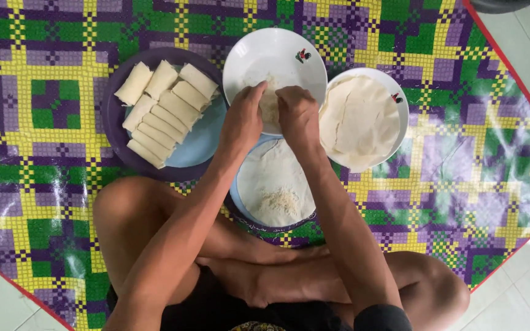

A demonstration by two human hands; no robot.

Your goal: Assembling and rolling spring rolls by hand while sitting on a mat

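My left hand (242, 120) and my right hand (298, 115) meet over a white bowl (275, 50), fingers pinching a clump of pale shredded filling (269, 103) between them. Just below, a round thin wrapper (272, 184) lies flat on a blue plate, with a small heap of the same filling on its near part. To the right a white bowl (397, 98) holds a stack of wrappers (358, 120). To the left a blue plate (200, 146) on a purple tray carries several finished pale rolls (161, 110).
Everything rests on a plastic mat (44, 92) checked in green, yellow and purple with a red edge. Pale floor tiles (529, 49) show at the corners. My crossed bare legs (136, 227) lie under the near plate.
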